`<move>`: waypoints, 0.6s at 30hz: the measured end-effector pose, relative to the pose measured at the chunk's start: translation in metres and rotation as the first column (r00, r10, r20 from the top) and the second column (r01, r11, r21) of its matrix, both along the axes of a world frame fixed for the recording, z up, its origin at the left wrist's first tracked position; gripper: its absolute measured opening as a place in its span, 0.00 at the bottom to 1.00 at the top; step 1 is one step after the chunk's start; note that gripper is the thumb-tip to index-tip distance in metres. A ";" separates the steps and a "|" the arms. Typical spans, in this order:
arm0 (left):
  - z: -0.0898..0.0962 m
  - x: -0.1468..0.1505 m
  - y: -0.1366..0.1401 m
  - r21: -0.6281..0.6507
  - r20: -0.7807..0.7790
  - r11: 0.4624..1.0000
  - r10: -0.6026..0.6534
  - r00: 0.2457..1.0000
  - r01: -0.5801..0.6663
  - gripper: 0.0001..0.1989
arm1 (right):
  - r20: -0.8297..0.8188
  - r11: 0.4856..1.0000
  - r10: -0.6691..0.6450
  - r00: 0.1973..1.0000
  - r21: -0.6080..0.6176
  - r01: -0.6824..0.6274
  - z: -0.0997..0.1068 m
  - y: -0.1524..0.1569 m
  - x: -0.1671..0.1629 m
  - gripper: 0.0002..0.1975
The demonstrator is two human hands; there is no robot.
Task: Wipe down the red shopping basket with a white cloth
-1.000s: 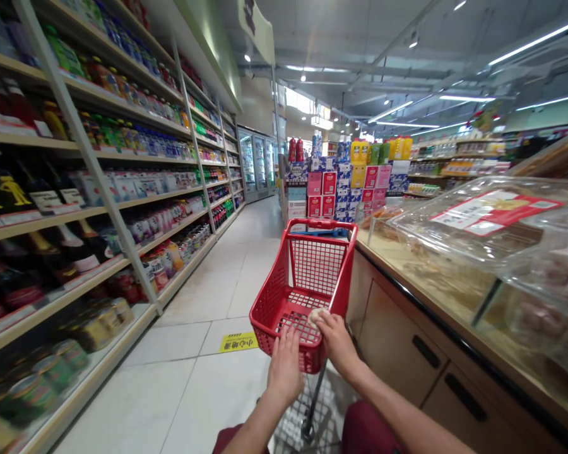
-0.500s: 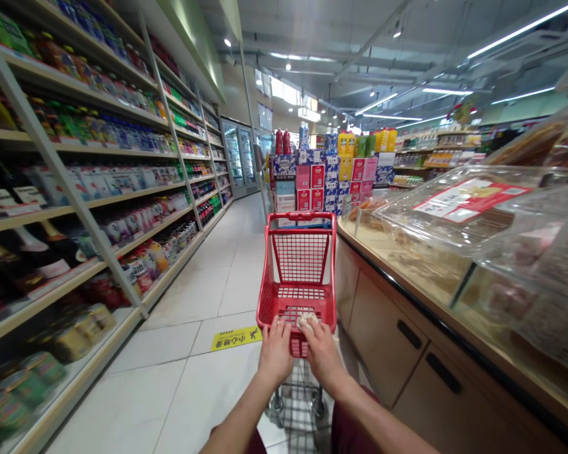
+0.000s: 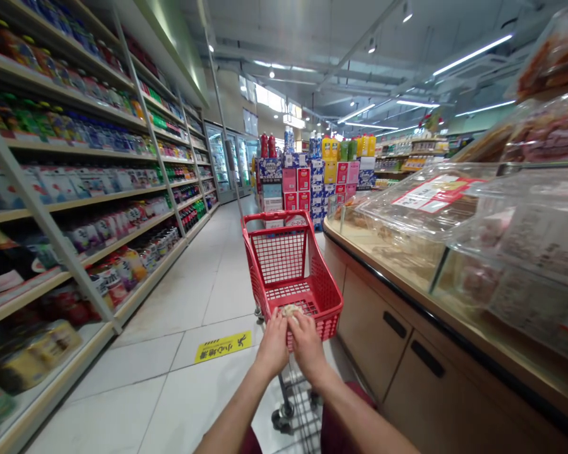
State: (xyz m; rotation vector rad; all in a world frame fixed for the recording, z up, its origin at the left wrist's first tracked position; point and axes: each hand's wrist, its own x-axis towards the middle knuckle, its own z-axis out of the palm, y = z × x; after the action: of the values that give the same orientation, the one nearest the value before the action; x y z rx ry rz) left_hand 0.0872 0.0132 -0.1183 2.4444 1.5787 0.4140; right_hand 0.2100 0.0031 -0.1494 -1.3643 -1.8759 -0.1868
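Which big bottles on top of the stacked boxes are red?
The two red bottles standing at the left end of the row. Only their colour is red; farther right are yellow bottles and green bottles.

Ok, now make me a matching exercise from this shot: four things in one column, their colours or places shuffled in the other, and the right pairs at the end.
Column one
1. Shopping cart basket
2. Floor sticker
3. Pale wad
4. Cabinet handles

Column two
A. Black
B. At the fingertips of the left hand and right hand
C. Red
D. Yellow with dark markings

Right pairs: 1-C, 2-D, 3-B, 4-A
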 end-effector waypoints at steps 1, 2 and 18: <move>-0.001 0.001 -0.002 -0.001 -0.003 1.000 0.002 1.000 -0.002 0.31 | 0.001 1.000 0.000 1.000 0.003 0.000 0.000 0.002 0.008 0.18; -0.002 0.001 -0.004 0.000 -0.008 1.000 0.014 1.000 -0.014 0.32 | -0.008 1.000 -0.012 1.000 0.007 0.012 0.001 0.003 0.018 0.17; 0.004 -0.001 0.001 0.021 -0.094 0.999 0.037 0.995 -0.035 0.31 | -0.113 0.997 -0.065 0.991 0.039 0.070 0.009 0.000 0.034 0.14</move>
State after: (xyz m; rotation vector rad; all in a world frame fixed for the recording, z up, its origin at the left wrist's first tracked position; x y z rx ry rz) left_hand 0.0858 0.0141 -0.1146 2.4869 1.6657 0.3253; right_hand 0.2437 0.0035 -0.1408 -1.3821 -1.7251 -0.1798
